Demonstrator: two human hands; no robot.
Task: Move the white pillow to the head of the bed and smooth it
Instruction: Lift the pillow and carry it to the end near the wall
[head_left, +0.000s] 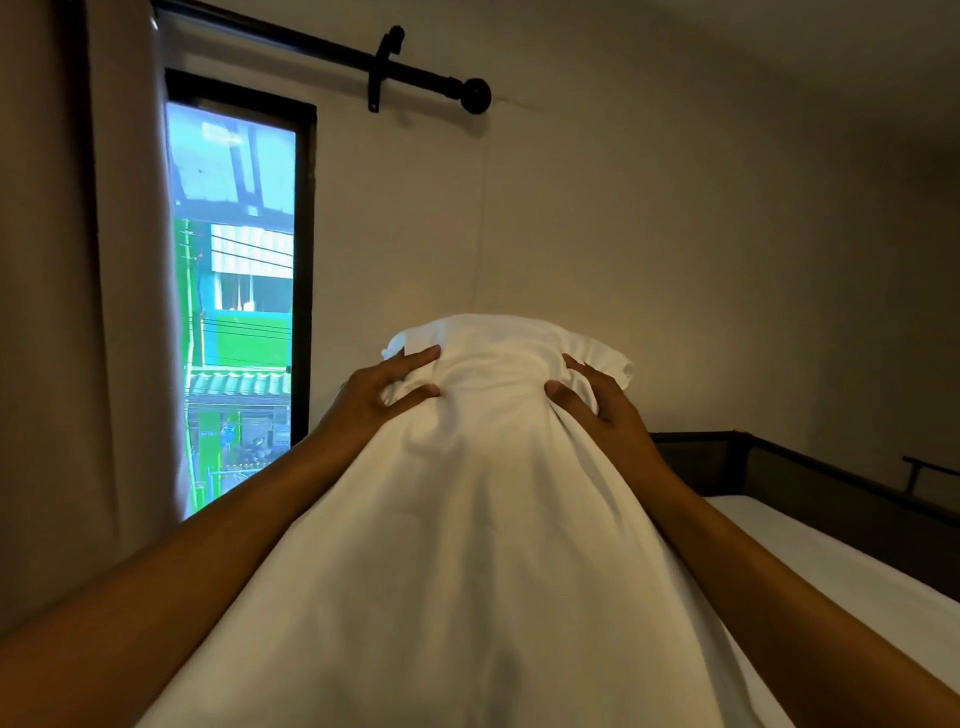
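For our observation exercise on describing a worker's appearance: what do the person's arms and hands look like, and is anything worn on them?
Both arms are bare as far as the frame shows: no sleeves. The left hand and right hand wear no gloves, and no rings, watch or bracelets are visible. Fingernails look short and unpainted.

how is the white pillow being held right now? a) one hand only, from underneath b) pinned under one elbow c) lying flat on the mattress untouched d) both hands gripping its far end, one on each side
d: the left hand and the right hand each pinch the fabric on either side of the white pillow near its far end, lifted in front of the wall, with the mattress off to the right.
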